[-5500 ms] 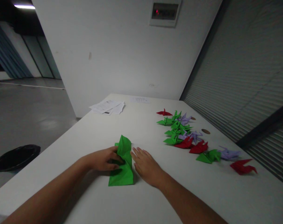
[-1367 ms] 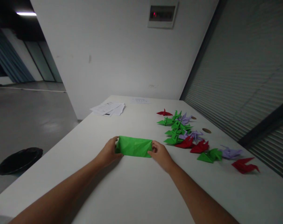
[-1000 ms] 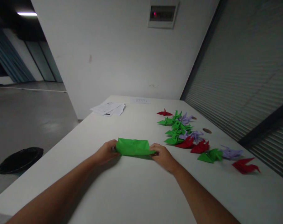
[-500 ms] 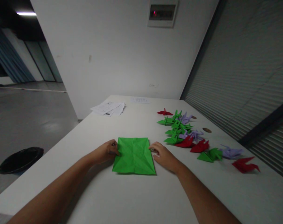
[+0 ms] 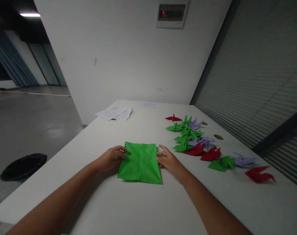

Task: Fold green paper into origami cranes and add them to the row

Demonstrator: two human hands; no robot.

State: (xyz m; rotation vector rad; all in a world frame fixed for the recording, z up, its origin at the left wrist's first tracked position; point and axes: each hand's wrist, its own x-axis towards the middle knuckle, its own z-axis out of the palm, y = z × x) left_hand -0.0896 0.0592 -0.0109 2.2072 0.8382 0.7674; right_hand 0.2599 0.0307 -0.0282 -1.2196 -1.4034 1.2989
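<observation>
A square green sheet of origami paper (image 5: 140, 163) with crease lines lies on the white table in front of me. Its edges lift slightly from the tabletop. My left hand (image 5: 111, 158) is at the left edge, its bent fingers closed on the paper, with the thumb partly hidden. At the right edge is my right hand (image 5: 169, 161), fingers apart, the index finger raised and the lower fingertips touching the sheet.
Folded green paper cranes (image 5: 186, 132), with purple and red ones (image 5: 210, 153) among them, lie at the right. Printed papers (image 5: 114, 113) rest at the far left of the table (image 5: 128, 209). A black-lined bin (image 5: 23, 166) stands on the floor at left.
My right fingers have spread and loosened at the paper's edge. My left fingers have shifted slightly over the left edge. The sheet's top left corner has lifted a little.
</observation>
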